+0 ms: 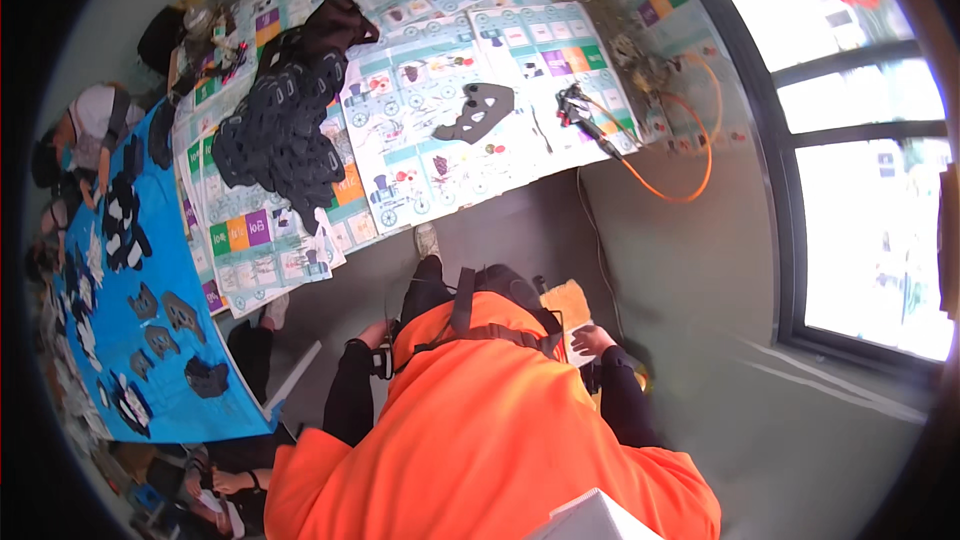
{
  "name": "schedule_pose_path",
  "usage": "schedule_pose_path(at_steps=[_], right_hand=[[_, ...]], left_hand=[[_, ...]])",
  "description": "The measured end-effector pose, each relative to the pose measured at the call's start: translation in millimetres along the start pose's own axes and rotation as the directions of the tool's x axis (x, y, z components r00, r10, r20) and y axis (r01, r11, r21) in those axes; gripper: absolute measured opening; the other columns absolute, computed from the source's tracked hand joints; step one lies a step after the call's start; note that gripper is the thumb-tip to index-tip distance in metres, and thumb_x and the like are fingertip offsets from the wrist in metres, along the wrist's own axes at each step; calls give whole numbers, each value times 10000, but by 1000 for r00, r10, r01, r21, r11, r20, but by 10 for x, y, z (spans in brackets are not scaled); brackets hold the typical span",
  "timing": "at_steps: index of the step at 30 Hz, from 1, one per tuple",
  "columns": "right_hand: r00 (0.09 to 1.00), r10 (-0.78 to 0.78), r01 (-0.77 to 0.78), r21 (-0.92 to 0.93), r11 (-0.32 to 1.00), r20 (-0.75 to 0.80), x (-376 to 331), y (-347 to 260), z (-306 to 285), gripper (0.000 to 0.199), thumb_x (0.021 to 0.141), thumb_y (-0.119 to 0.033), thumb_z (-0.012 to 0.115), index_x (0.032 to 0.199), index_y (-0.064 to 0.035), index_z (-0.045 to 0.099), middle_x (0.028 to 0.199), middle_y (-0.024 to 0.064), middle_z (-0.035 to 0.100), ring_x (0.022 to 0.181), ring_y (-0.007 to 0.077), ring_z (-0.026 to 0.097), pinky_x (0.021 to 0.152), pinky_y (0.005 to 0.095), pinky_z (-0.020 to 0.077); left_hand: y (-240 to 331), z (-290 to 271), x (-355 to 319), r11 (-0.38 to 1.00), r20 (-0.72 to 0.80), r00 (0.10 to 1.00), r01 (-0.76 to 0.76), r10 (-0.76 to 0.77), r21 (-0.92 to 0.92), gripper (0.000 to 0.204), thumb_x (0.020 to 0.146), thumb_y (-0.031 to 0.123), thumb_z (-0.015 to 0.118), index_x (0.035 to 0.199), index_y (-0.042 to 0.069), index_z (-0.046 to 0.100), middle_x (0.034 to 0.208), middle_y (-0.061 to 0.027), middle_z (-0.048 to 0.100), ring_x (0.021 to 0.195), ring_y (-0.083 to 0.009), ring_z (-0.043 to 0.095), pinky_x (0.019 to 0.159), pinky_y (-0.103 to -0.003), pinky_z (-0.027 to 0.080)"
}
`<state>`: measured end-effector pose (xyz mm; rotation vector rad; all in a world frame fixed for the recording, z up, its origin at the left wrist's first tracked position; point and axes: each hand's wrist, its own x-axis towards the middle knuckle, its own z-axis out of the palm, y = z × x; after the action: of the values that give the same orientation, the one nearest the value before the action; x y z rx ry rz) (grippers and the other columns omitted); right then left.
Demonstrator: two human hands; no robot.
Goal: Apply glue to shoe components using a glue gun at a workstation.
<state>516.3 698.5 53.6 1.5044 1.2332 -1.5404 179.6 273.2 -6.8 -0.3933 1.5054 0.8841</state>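
My left hand [377, 333] hangs low at my left side, by the edge of my orange smock [470, 410]. Its fingers are mostly hidden against my dark clothing. On the other side, my right hand [593, 340] is beside a yellow padded or cloth-like piece [566, 304], its fingers stretched toward that piece's lower edge. Both hands are well below and apart from the paper-covered table [450, 180]. On the table lies a dark flat cut-out piece [480, 113], with a black-handled tool [582, 115] on an orange hose to its right.
A heap of black pieces [290, 120] covers the table's left part. At the left, a blue-topped table [190, 380] carries more dark pieces, with other people's hands [100, 180] beyond it. A wall and a black-framed window [780, 240] stand on the right.
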Motion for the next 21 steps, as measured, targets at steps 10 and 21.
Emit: schedule_pose_path(at_steps=[10,21], right_hand=[[998,-27,7,-345,939,-54,-175,-1129,-701,270,822,-208,547,1011,-27,613,861,83,647,705,176,634,584,309,534],[997,-46,66,-388,919,60,850,-2197,-2228,230,881,-210,514,1042,-54,566,822,99,633,666,181,631,514,265,482]], left_hand=[[-80,827,-17,928,101,963,268,-250,-260,343,895,370,443,1123,129,529,1060,-57,595,867,-157,557,734,-315,436],[-705,3039,204,788,156,934,354,-320,-504,365,885,435,474,1130,171,533,933,-23,627,813,-150,611,700,-320,482]])
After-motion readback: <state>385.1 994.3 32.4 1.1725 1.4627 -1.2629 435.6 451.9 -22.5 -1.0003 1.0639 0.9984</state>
